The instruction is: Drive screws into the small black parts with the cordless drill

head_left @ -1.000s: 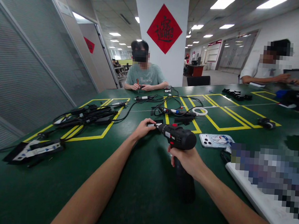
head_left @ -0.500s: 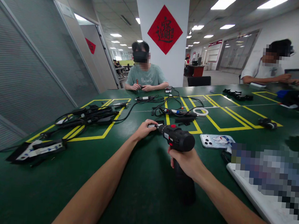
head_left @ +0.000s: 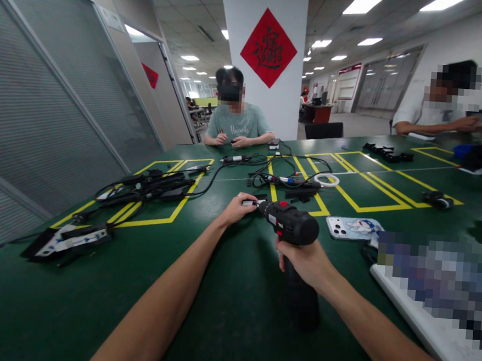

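In my right hand [head_left: 301,257] is a black cordless drill [head_left: 291,223] with red details, my fingers wrapped round its grip. The chuck points forward and left, towards my left hand [head_left: 236,209]. That hand is closed on a small dark piece with a light face [head_left: 249,203], held low at the table. The drill's tip meets or nearly meets this piece; whether they touch I cannot tell. My left fingers cover part of the piece.
Black cables and tools [head_left: 149,188] lie heaped on the left of the green table [head_left: 223,311]. A phone [head_left: 353,229] and a white-edged item [head_left: 412,330] lie to the right. A white ring [head_left: 326,180] sits beyond. Co-workers sit opposite [head_left: 239,122] and at right [head_left: 424,119].
The camera view has swung slightly left, so everything sits a little further right. Both hands, the drill and the small piece keep about the same arrangement.
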